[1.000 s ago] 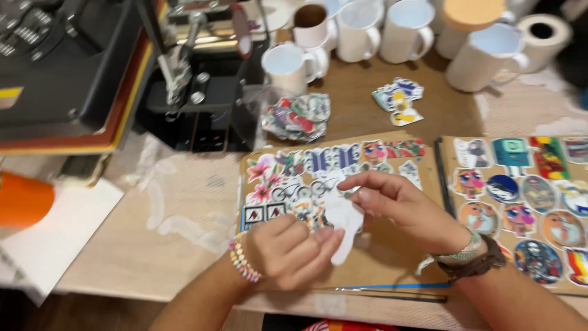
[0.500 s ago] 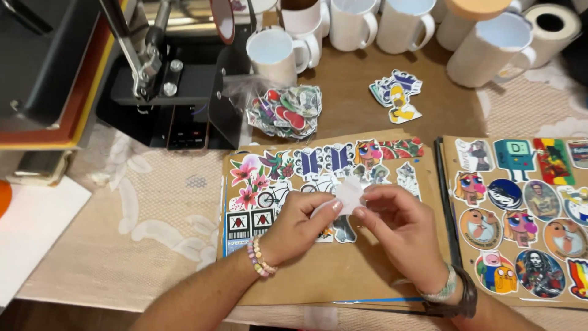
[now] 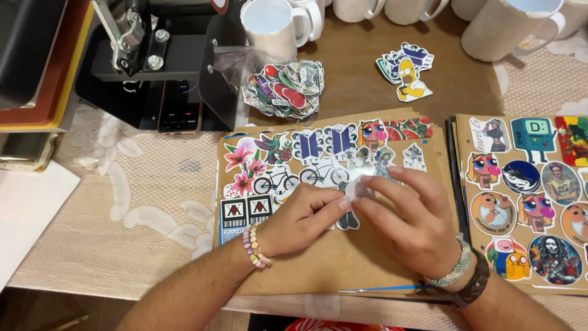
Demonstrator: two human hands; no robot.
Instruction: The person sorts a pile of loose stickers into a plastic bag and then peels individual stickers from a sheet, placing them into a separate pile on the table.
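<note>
Covering most of the view: table (image 3: 135,202) with a pale lace cloth. Far left, a black heat press (image 3: 153,67) stands on it, with an orange-edged platen at the far-left edge. Along the far edge, a row of white mugs (image 3: 272,27), upright; the largest mug is at far right.

Centre, near: brown card sheet (image 3: 318,270), lying flat, its far half covered with stickers (flowers, bicycles, hummingbird, cartoon faces). Right of it, just beside and partly overlapping, a second card sheet (image 3: 471,125) filled with round and cartoon stickers.

Far of the centre sheet: clear bag of stickers (image 3: 285,89), lying just beside the press. Right of it, well apart, a small loose sticker pile (image 3: 407,67) on bare brown paper.

Left hand (image 3: 300,217), bead bracelet at the wrist, rests on the centre sheet; thumb and forefinger are pressed together on the left edge of a small white sticker (image 3: 357,189). Right hand (image 3: 410,214), with a bead bracelet and a dark band at the wrist, meets it from the right; its fingertips pinch the same sticker, the remaining fingers loosely curled over the sheet. Sticker is held between both hands just above the middle of the centre sheet; whether it touches the sheet cannot be told.
</note>
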